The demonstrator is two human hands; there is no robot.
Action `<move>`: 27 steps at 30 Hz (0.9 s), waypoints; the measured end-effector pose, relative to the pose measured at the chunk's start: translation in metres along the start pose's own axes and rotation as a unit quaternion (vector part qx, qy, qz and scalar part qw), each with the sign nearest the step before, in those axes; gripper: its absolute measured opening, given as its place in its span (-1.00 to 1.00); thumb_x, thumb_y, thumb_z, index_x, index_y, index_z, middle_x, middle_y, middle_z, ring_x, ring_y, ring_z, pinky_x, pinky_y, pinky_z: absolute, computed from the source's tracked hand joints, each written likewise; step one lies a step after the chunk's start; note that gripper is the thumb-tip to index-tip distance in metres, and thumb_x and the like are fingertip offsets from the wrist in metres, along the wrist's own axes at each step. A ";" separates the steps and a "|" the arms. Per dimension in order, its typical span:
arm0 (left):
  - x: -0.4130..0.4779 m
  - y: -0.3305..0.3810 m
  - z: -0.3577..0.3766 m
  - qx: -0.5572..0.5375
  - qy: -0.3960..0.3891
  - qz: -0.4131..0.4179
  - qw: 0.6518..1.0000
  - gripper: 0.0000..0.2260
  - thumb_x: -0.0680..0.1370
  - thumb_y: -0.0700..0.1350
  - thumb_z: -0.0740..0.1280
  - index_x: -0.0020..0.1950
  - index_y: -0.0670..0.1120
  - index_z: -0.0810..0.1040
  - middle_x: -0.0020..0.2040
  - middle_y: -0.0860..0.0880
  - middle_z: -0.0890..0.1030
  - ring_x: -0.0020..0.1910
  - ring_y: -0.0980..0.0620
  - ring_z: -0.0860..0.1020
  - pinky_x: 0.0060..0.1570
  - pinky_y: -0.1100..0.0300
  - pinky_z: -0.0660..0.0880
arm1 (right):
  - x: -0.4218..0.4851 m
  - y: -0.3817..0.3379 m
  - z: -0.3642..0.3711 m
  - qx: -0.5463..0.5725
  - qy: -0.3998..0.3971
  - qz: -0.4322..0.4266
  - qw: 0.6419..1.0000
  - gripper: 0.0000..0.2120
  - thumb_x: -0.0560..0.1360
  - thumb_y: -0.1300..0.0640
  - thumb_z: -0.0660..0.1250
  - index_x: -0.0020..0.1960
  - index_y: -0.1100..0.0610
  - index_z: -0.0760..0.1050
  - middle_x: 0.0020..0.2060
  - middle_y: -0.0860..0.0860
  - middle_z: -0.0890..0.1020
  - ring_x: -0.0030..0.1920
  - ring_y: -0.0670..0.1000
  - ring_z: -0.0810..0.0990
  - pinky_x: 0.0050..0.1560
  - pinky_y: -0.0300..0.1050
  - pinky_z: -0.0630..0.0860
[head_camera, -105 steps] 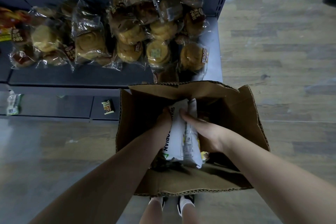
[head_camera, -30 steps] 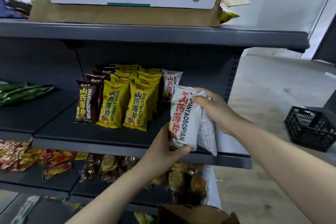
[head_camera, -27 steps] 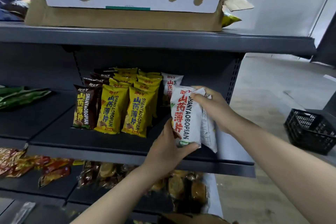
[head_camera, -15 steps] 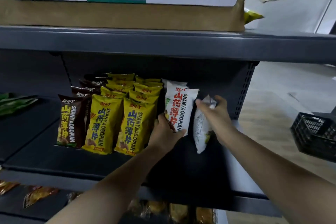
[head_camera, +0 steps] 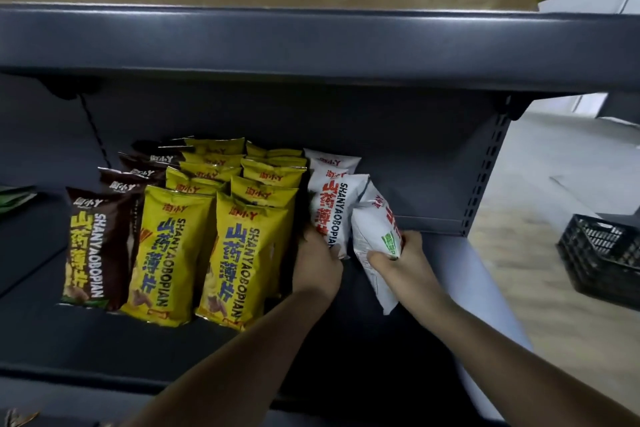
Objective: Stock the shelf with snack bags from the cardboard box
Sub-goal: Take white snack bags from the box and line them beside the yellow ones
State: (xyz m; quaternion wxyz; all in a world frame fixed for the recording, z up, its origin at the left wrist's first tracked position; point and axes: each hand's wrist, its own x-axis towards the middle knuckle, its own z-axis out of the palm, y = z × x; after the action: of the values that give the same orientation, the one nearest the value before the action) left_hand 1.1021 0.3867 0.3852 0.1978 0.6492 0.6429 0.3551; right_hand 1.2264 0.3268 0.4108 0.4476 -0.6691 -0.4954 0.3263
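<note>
The left hand (head_camera: 317, 265) curls round the foot of one white bag (head_camera: 330, 208), standing it at centre frame before the rear white bag (head_camera: 332, 161), while the right hand (head_camera: 403, 262) pinches a second white bag (head_camera: 375, 232), tilted just to its right. A second ago both were held together at the shelf (head_camera: 363, 357) edge; now split and well inside, one looks nearly placed, the other next.

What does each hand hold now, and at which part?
The left hand grips the lower end of the upright white bag; the right hand grips the tilted white bag around its middle.
</note>
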 end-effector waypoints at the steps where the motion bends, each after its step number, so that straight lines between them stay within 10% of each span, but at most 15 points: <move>1: 0.001 0.001 0.001 0.013 0.005 -0.001 1.000 -0.65 0.55 -0.10 0.29 0.24 -0.24 0.32 0.21 -0.23 0.49 0.22 -0.16 0.48 0.18 0.06 0.41 | 0.000 0.003 0.002 0.004 0.009 0.010 1.000 -0.63 0.45 0.09 0.36 0.14 0.02 0.22 -0.05 -0.09 0.51 0.03 -0.01 0.54 0.07 -0.03 0.50; 9: 0.008 -0.002 0.013 0.137 0.024 0.007 0.990 -0.47 0.60 0.08 0.14 0.39 -0.29 0.19 0.27 -0.19 0.45 0.23 -0.07 0.48 0.16 0.17 0.40 | -0.003 0.006 0.015 0.003 0.073 0.003 0.997 -0.52 0.40 -0.09 0.39 0.19 -0.11 0.22 0.13 -0.04 0.52 0.20 0.09 0.51 0.30 0.15 0.39; 15: 0.009 -0.001 0.009 0.092 -0.015 -0.039 0.995 -0.41 0.57 0.11 0.20 0.40 -0.28 0.17 0.30 -0.22 0.43 0.26 -0.11 0.47 0.21 0.10 0.43 | 0.002 0.002 0.024 0.058 0.087 -0.036 0.994 -0.69 0.47 0.08 0.39 0.09 -0.01 0.30 0.07 0.00 0.55 0.04 -0.02 0.55 -0.07 -0.18 0.47; 20: -0.036 0.009 -0.012 0.042 0.100 0.162 0.981 -0.59 0.56 -0.15 0.21 0.38 -0.28 0.34 0.29 -0.23 0.39 0.24 -0.07 0.44 0.26 0.26 0.35 | 0.009 -0.008 0.030 0.125 0.116 -0.036 0.985 -0.71 0.49 0.12 0.38 0.11 0.09 0.31 0.07 0.07 0.57 -0.03 -0.02 0.55 -0.18 -0.27 0.41; 24: -0.048 0.019 -0.019 -0.195 -0.095 0.168 0.962 -0.50 0.59 -0.14 0.15 0.52 -0.05 0.11 0.46 -0.02 0.28 0.43 0.11 0.27 0.43 0.27 0.18 | 0.004 -0.016 0.029 0.194 0.069 -0.032 0.978 -0.68 0.52 0.07 0.36 0.14 0.14 0.29 0.05 0.06 0.56 -0.11 -0.18 0.57 -0.30 -0.48 0.46; 27: -0.038 0.013 -0.018 -0.195 -0.166 0.185 0.949 -0.32 0.45 -0.12 0.27 0.51 0.01 0.06 0.43 0.00 0.32 0.43 0.13 0.28 0.41 0.05 0.29 | 0.002 -0.015 0.027 0.188 0.004 -0.010 0.982 -0.51 0.52 -0.20 0.26 0.31 0.08 0.30 0.20 0.04 0.50 0.18 -0.03 0.53 0.12 -0.29 0.48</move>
State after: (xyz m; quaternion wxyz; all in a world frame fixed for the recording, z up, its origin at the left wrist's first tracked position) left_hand 1.1014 0.3451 0.3989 0.3558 0.7552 0.3875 0.3911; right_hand 1.1978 0.3374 0.4147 0.5709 -0.5692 -0.4301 0.4064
